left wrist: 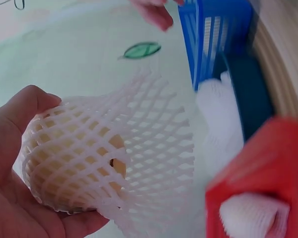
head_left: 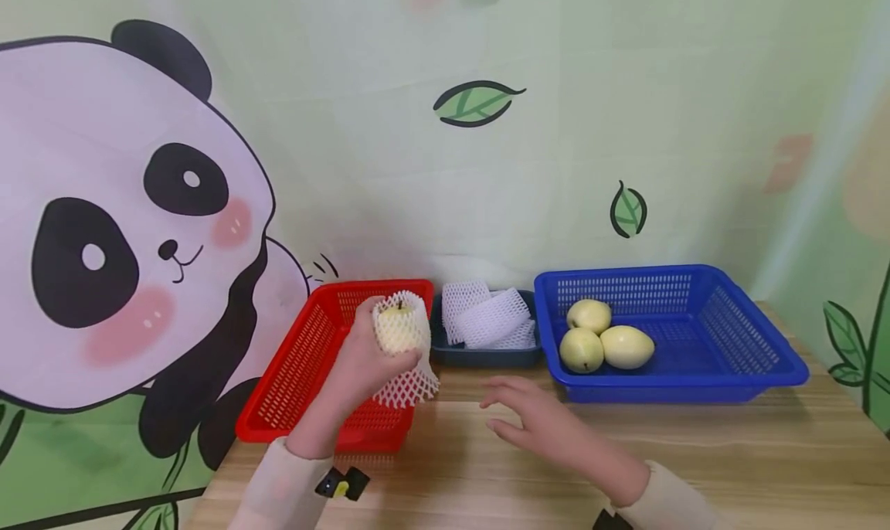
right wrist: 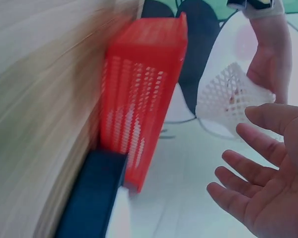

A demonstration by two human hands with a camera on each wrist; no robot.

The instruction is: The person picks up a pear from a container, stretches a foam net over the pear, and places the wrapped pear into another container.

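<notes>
A pale yellow pear (head_left: 396, 317) sits in a white foam net sleeve (head_left: 406, 383) whose loose end extends beyond the fruit. My left hand (head_left: 363, 354) grips the sleeved pear above the right side of the red basket (head_left: 278, 383). In the left wrist view, thumb and fingers curl around the netted fruit. My right hand (head_left: 524, 418) is apart from it, over the wooden table, fingers relaxed and holding nothing. Inside the red basket, another white-netted item (left wrist: 253, 215) shows in the left wrist view.
A dark teal tray (head_left: 483, 358) behind the hands holds several flat white foam sleeves (head_left: 494, 317). To the right, a blue basket (head_left: 723, 368) contains three bare pears (head_left: 627, 348). The wooden table (head_left: 473, 476) backs onto a panda-printed curtain (head_left: 361, 128).
</notes>
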